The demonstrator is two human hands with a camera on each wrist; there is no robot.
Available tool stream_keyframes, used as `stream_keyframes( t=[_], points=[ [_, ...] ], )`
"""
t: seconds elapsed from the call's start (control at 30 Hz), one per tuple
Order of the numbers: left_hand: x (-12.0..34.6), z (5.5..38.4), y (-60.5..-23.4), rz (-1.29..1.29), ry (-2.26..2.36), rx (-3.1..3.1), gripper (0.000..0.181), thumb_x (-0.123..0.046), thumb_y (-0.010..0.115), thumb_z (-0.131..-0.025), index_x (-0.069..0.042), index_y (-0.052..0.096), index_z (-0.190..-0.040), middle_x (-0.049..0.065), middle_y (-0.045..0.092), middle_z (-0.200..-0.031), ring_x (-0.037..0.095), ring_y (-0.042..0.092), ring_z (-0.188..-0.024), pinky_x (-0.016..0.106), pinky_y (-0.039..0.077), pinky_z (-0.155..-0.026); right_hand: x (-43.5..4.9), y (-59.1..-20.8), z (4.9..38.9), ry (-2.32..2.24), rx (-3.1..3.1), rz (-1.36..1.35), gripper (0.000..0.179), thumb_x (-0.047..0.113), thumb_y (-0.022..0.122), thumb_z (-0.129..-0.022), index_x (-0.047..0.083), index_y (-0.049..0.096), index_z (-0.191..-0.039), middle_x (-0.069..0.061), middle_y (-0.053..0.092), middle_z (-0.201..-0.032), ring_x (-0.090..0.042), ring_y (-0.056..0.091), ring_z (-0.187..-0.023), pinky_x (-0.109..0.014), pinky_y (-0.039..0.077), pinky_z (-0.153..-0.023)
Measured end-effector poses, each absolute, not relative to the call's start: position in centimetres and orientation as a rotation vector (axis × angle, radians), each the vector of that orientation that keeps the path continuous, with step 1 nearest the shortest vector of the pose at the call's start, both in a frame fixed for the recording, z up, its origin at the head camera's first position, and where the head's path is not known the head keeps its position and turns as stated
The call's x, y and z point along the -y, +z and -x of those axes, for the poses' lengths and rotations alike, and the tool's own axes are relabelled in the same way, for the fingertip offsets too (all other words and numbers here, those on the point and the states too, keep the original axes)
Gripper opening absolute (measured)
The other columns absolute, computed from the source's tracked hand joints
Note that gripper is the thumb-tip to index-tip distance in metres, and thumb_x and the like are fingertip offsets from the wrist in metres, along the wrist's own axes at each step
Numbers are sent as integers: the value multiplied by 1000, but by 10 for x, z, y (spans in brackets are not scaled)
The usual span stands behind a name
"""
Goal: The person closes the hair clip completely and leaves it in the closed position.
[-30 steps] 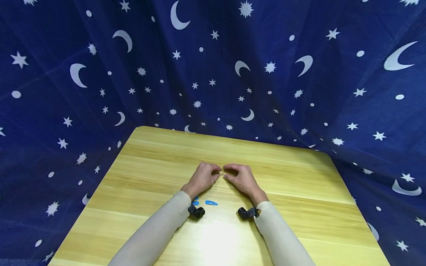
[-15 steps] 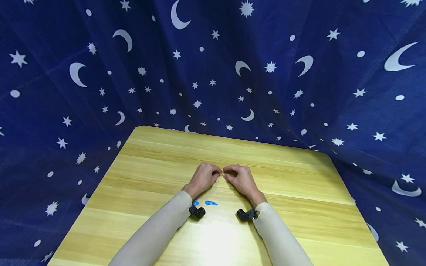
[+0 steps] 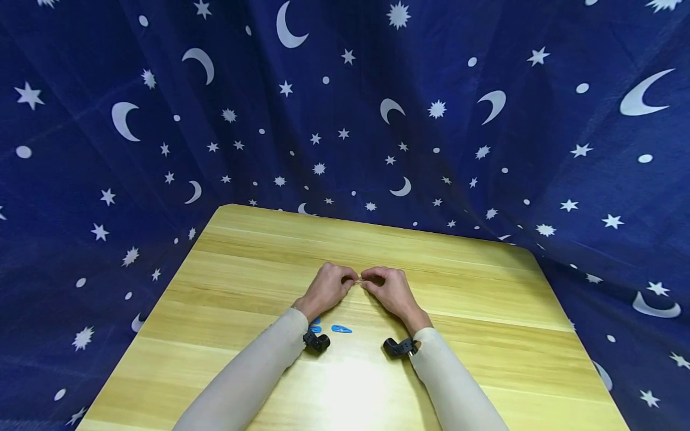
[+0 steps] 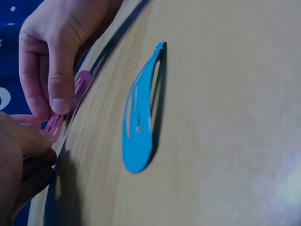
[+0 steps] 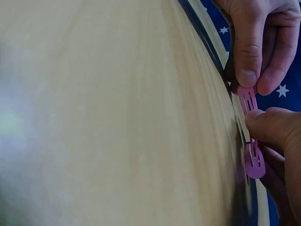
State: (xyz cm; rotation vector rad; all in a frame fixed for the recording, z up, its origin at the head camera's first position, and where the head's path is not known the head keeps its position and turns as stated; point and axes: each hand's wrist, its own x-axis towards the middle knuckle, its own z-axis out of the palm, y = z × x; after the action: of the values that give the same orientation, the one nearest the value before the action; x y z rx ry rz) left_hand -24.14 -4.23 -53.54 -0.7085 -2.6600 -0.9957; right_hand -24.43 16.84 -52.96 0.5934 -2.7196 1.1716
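Observation:
Near the middle of the table, my left hand (image 3: 327,286) and my right hand (image 3: 392,290) meet fingertip to fingertip. Each pinches pink snap hair clip between thumb and fingers. In the right wrist view, a slotted pink hair clip (image 5: 255,165) shows by the right thumb, and a pink stretch (image 5: 247,98) runs up to the left thumb. Both outer ends look wide and rounded; fingers cover the middle, so whether this is one clip or two joined I cannot tell. A blue hair clip (image 4: 138,127) lies on the table, large in the left wrist view.
On the wooden table (image 3: 259,251), the blue clip nearer the middle (image 3: 342,328) lies between the forearms. More blue clip (image 3: 315,328) shows beside the left wrist, partly covered. A dark blue curtain (image 3: 345,108) with moons and stars hangs behind the table.
Both hands stay almost where they were, still pinching the pink clip pieces. Only slight shifts of the fingers and right wrist show. The blue clips lie unmoved.

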Motion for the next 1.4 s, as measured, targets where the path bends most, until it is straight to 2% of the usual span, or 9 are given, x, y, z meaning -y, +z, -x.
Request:
stream_keyframes(
  t=[0.47,0.7,0.8,1.0,1.4],
  points=[
    [48,237,-529,735,-1017,2627,12,-4,79,-100,-12,87,-105,2,85,-101,15,81,-91,30,65,-80,-166,-519,239,1195,2710,-622,18,10,85,-95,12,85,-114,-5,84,-110,-22,80,-102,-43,66,-92],
    [49,234,-524,748,-1002,2611,12,-4,80,-99,-12,87,-105,2,86,-101,14,80,-87,27,64,-76,-166,-515,236,1266,2697,-622,17,8,84,-95,10,84,-112,-4,84,-101,-13,77,-82,-43,65,-92],
    [50,234,-524,756,-998,2605,12,-4,80,-98,-12,87,-105,2,86,-101,13,80,-87,26,63,-76,-166,-516,236,1256,2690,-618,16,8,86,-94,11,85,-110,-3,85,-101,-14,80,-90,-46,64,-96],
    [53,234,-525,766,-1010,2584,11,-3,80,-98,-11,86,-103,3,85,-100,14,80,-88,27,64,-77,-164,-517,235,1253,2697,-611,15,11,86,-94,12,86,-109,-4,85,-107,-25,81,-108,-50,63,-102],
    [58,231,-519,749,-1057,2576,11,-4,80,-98,-11,86,-104,2,86,-102,14,81,-90,28,65,-78,-162,-512,233,1206,2690,-639,15,12,86,-95,16,86,-110,0,85,-109,-26,79,-115,-52,60,-107]
  ],
)
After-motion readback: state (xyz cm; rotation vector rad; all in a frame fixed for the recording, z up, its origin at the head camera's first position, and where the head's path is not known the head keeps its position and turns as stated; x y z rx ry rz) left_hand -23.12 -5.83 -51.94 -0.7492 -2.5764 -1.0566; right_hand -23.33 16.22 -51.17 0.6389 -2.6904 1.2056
